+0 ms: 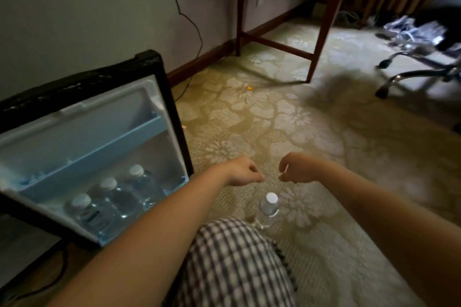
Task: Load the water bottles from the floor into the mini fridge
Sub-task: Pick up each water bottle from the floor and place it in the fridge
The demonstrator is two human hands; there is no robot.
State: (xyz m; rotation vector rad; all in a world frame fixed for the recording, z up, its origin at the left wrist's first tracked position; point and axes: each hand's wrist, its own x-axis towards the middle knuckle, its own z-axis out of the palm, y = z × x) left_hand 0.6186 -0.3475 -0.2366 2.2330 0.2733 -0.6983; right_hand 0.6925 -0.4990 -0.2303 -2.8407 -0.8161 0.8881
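Down in the lower middle of the head view, a clear water bottle with a white cap stands upright on the patterned carpet, just beyond a knee in checked fabric. Both bare forearms reach forward over it. The left hand and the right hand hang above and slightly beyond the bottle in the frame, near each other but apart, knuckles turned toward one another. Each has its fingers curled into a fist, and neither holds anything that can be made out; neither touches the bottle.

At the left of the frame the mini fridge door stands open, black-rimmed, its pale inner lining facing the camera. A light blue rail crosses the lining. Below it, in the door's bottom shelf, three bottles with white caps stand upright in a row, side by side. The left forearm passes in front of the shelf's lower right corner.

Across the upper frame, a dark cable runs down the grey wall toward the skirting. Right of it the wooden legs of a table stand on the carpet. At the far right a chrome chair base with castors shows, blurred.
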